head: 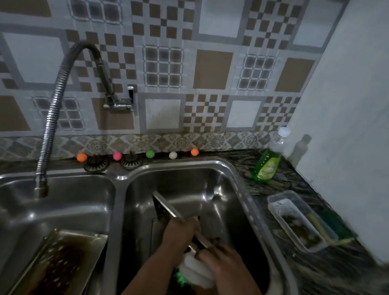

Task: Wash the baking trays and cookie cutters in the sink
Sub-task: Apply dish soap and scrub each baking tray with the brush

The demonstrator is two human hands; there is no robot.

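In the right sink (210, 172) basin a tray (163, 207) stands tilted, its long axis running from far left to near right, far corner up. The left hand (179, 230) grips its upper edge. The right hand (221, 260) curls round a white scrubber (198, 271) with green bristles, pressed at the tray's near end. A second tray (61, 262), stained brown, leans in the left basin. On the counter (341, 289) right, a clear tub (300, 221) holds murky residue; the green soap bottle (269, 157) has an unreadable label.
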